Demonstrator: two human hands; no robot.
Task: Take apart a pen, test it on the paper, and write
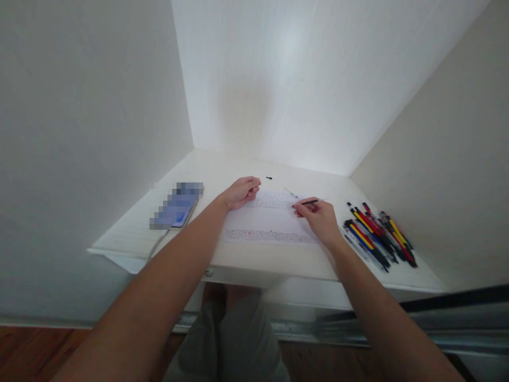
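Note:
A white sheet of paper (267, 218) with patterned bands along its near and far edges lies on the white desk (222, 170). My left hand (241, 191) rests curled at the sheet's far left corner, fingers closed; what they hold, if anything, is hidden. My right hand (319, 218) lies on the sheet's right side and pinches a thin black pen part (307, 202) that points to the right. A slim clear pen refill (290, 193) lies just beyond the right hand.
Several red, yellow, blue and black pens (377, 234) lie in a pile at the desk's right. A phone (177, 211) with a cable sits at the left. A small black piece (269, 178) lies farther back. Walls close in on three sides.

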